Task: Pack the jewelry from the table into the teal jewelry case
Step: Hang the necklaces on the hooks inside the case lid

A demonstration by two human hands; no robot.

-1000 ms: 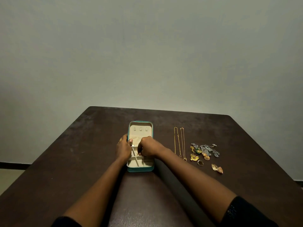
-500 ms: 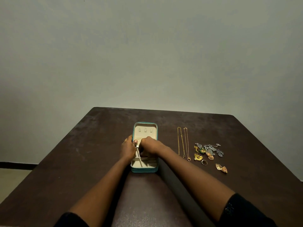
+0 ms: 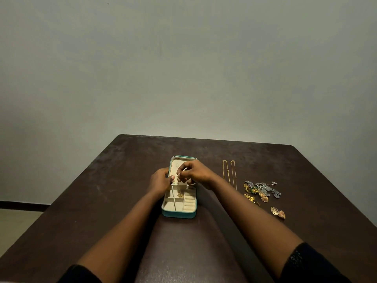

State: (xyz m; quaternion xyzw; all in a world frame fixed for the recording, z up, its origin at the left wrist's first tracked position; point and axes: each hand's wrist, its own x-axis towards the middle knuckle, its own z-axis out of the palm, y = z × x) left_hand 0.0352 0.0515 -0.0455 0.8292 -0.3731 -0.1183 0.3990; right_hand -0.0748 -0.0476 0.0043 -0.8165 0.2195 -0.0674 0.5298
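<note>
Since half a second earlier the right hand [image 3: 195, 174] had risen out of the tray compartments and sat over the lid half of the teal jewelry case [image 3: 179, 214], which lay open near the middle of the table [image 3: 102, 190]. One small gold piece [image 3: 180, 194] showed in a middle compartment, so packing looked barely begun. Most of the work seemingly remained: two gold chains [image 3: 225, 172] lay stretched out to the right of the case, and beyond them were a tangled heap of silver and gold ornaments [image 3: 263, 189], a ring [image 3: 257, 204] and a leaf-shaped pair [image 3: 277, 212], all well apart from the case. The left hand [image 3: 160, 181] gripped the case's left edge at the hinge, fingers curled round it, steadying it. The right hand's fingertips [image 3: 178, 175] were drawn together as if pinching something fine (perhaps a chain end, too small to make out), so what it held, if anything, could not be told.
</note>
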